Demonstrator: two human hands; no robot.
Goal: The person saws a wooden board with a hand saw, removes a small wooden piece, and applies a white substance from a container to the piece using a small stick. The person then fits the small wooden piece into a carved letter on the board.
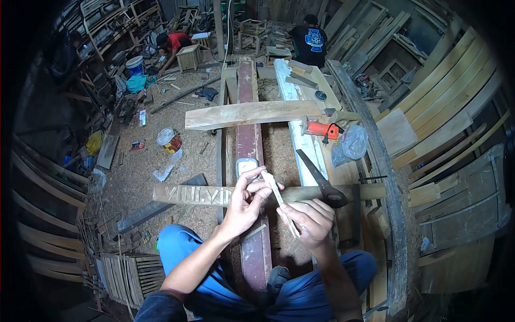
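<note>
A thin wooden stick (274, 189) slants between my two hands, with a whitish, paste-like patch near its upper end. The fingertips of my left hand (242, 208) close on that upper part. Lower down, my right hand (310, 219) wraps its fingers round the stick. Just beyond my left hand is a small tub (247, 166) with pale contents. Behind both hands lies a wooden board (177, 195) with letters carved into it, partly hidden by my left hand. A handsaw (315, 173) rests across the board, right of my hands.
A curved timber (241, 115) crosses the reddish beam (248, 139) ahead. To the right are a red power tool (321, 129) and a plastic bag (354, 143). A paint bucket (169, 140) stands on the shavings at left. Two people (310, 40) work farther back.
</note>
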